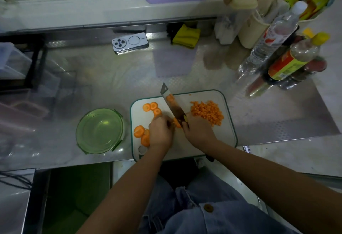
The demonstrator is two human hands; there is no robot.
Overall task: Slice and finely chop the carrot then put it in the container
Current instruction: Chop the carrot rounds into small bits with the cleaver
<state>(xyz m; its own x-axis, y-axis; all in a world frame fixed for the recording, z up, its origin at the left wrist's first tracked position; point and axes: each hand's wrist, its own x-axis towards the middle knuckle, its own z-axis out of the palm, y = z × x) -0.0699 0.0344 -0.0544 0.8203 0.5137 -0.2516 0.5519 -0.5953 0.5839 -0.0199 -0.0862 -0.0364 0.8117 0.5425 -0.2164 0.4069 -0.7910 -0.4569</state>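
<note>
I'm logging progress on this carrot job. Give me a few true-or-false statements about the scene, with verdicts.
1. The right hand grips the knife. True.
2. The green container already holds carrot. False: nothing is in it.
3. The chopped carrot pile lies on the right part of the cutting board. True.
4. All the carrot is diced. False: round carrot slices remain on the board's left part.
5. The container stands right of the board. False: it stands left of it.
</note>
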